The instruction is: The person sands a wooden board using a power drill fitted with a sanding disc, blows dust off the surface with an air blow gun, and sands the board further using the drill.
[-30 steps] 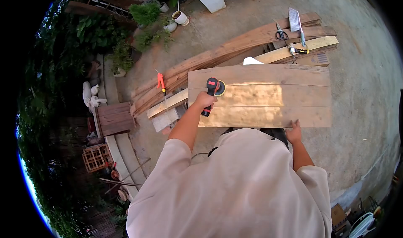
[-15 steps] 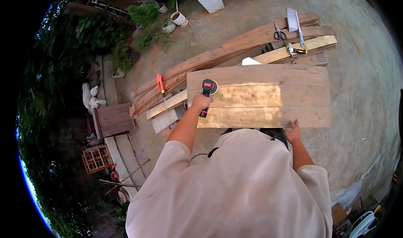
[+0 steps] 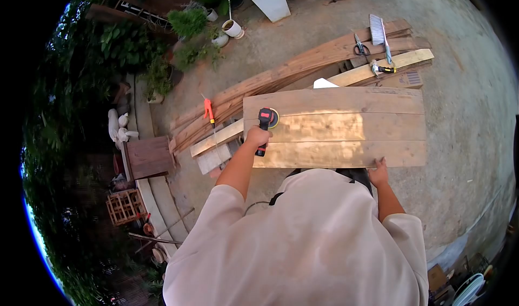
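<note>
My left hand (image 3: pixel 258 137) is wrapped around the grip of a black and red cordless orbital sander (image 3: pixel 265 117). Its round yellow-edged pad rests on the left part of a wide wooden board (image 3: pixel 394 125) made of joined planks. A brighter, pale patch covers much of the board's middle and left, while its right end and far strip look duller and greyer. At the near edge, right of centre, my right hand (image 3: pixel 378 173) grips the board, fingertips on top; its thumb is hard to see.
Long planks (image 3: pixel 259 84) lie behind the board, with an orange-handled air blow gun (image 3: pixel 209 111) at left. Scissors (image 3: pixel 360 48), a bench brush (image 3: pixel 380 33) and a black-yellow tool (image 3: pixel 385 69) lie at the far right. Potted plants (image 3: pixel 232 29) stand beyond.
The sander has shifted slightly left and nearer to me on the board. My right hand stays at the near edge. The whole view has moved a little.
</note>
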Tool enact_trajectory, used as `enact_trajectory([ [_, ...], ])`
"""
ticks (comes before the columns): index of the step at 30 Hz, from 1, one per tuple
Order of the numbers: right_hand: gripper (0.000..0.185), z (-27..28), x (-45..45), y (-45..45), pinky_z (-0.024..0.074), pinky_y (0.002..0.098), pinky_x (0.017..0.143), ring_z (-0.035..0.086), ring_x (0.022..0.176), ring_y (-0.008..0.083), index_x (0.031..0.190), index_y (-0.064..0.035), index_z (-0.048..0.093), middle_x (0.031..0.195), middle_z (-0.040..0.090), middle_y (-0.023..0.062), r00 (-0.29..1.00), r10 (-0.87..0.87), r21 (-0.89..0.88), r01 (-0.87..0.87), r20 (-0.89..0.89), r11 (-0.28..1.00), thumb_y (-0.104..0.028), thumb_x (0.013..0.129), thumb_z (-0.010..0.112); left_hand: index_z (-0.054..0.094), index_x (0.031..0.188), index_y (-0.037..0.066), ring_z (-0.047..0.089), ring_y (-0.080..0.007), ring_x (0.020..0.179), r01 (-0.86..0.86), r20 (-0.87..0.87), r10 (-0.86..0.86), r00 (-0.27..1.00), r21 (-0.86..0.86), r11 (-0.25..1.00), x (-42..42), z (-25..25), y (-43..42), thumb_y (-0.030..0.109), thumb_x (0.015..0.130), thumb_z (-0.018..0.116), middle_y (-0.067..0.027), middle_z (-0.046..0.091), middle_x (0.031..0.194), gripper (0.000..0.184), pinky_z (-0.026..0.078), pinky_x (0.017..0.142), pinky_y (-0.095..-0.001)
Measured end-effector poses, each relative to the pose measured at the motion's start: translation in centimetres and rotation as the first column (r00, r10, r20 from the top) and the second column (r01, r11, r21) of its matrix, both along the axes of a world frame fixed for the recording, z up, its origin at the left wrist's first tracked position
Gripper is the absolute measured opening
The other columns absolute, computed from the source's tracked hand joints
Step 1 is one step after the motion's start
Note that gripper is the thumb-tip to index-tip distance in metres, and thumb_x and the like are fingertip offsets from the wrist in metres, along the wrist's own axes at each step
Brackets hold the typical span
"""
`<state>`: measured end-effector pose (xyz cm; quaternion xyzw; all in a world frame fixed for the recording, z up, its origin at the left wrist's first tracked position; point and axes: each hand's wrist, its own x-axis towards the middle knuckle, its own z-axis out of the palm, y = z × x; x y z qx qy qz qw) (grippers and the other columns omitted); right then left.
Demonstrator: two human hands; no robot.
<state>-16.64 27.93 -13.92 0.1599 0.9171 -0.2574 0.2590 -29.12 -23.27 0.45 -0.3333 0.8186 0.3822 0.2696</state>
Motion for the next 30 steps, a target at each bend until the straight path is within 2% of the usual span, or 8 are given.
enact_trajectory([
  [4,0.070,1.0,-0.1,-0.1,0.0309,0.0427,0.123,0.030,0.151,0.0400,0.147,-0.0063,0.054,0.165,0.024,0.0265,1.000,-0.015,0.003,0.015,0.014,1.000,-0.026,0.081,0.072,0.063,0.075,-0.003,0.065,-0.0213,0.053,-0.039,0.078,0.026,0.997,0.180,0.983,0.6,0.3,-0.3,0.009,0.076,0.076,-0.0109,0.065,0.066,0.018,0.053,0.051,-0.0378],
  [7,0.070,0.2,0.0,-0.4,0.0311,0.0425,0.123,0.030,0.151,0.0393,0.147,-0.0073,0.054,0.166,0.024,0.0259,1.000,-0.014,0.011,0.014,0.004,1.000,-0.026,0.081,0.072,0.063,0.074,-0.003,0.064,-0.0213,0.052,0.021,0.027,-0.024,0.999,0.109,0.994,1.2,-0.3,-1.0,0.009,0.077,0.076,-0.0114,0.065,0.066,0.018,0.053,0.050,-0.0378],
  [8,0.070,0.1,0.1,-0.4,0.0312,0.0425,0.123,0.030,0.151,0.0392,0.147,-0.0075,0.054,0.166,0.024,0.0259,1.000,-0.013,0.013,0.013,-0.001,1.000,-0.026,0.081,0.072,0.063,0.074,-0.003,0.064,-0.0213,0.051,-0.059,0.025,0.057,0.998,0.087,0.994,1.1,-0.7,-1.1,0.008,0.077,0.076,-0.0113,0.065,0.065,0.018,0.052,0.050,-0.0374],
  [14,0.070,0.2,0.0,-0.4,0.0313,0.0429,0.123,0.031,0.151,0.0399,0.147,-0.0062,0.054,0.165,0.024,0.0267,1.000,-0.009,0.017,0.009,0.002,1.000,-0.025,0.082,0.072,0.060,0.080,0.000,0.062,-0.0197,0.052,0.105,0.128,-0.122,0.984,0.129,0.986,2.1,-0.1,-1.2,0.007,0.080,0.074,-0.0092,0.063,0.066,0.015,0.050,0.049,-0.0362],
  [17,0.070,-0.1,0.3,-0.3,0.0311,0.0428,0.123,0.030,0.151,0.0403,0.147,-0.0059,0.054,0.165,0.023,0.0272,1.000,-0.003,0.021,0.003,-0.008,1.000,-0.026,0.082,0.073,0.063,0.076,-0.003,0.065,-0.0213,0.052,-0.040,0.004,0.040,0.999,0.067,0.997,2.2,0.8,0.3,0.008,0.077,0.076,-0.0112,0.065,0.066,0.017,0.052,0.050,-0.0373],
  [22,0.071,0.1,0.1,-0.1,0.0306,0.0430,0.123,0.030,0.151,0.0408,0.147,-0.0056,0.054,0.165,0.022,0.0275,1.000,-0.001,0.009,0.001,-0.001,1.000,-0.025,0.082,0.073,0.062,0.078,-0.002,0.062,-0.0198,0.051,0.180,0.154,-0.198,0.968,0.125,0.976,2.2,0.5,0.0,0.007,0.078,0.076,-0.0100,0.063,0.063,0.017,0.051,0.051,-0.0357],
  [25,0.071,0.2,0.2,-0.4,0.0301,0.0431,0.123,0.030,0.151,0.0410,0.147,-0.0051,0.053,0.165,0.022,0.0279,1.000,-0.007,0.014,0.007,0.008,1.000,-0.026,0.082,0.073,0.062,0.076,-0.002,0.062,-0.0198,0.050,-0.023,0.013,0.022,1.000,0.052,0.998,2.1,0.4,0.6,0.008,0.077,0.077,-0.0095,0.063,0.062,0.017,0.052,0.051,-0.0359],
  [30,0.072,0.1,0.1,0.0,0.0290,0.0431,0.124,0.029,0.151,0.0421,0.148,-0.0049,0.052,0.165,0.022,0.0284,1.000,0.021,0.001,-0.021,-0.001,1.000,-0.025,0.082,0.073,0.064,0.079,-0.003,0.063,-0.0198,0.051,0.197,0.113,-0.200,0.973,0.033,0.980,2.5,0.2,-0.2,0.009,0.077,0.077,-0.0099,0.065,0.065,0.017,0.051,0.050,-0.0361],
])
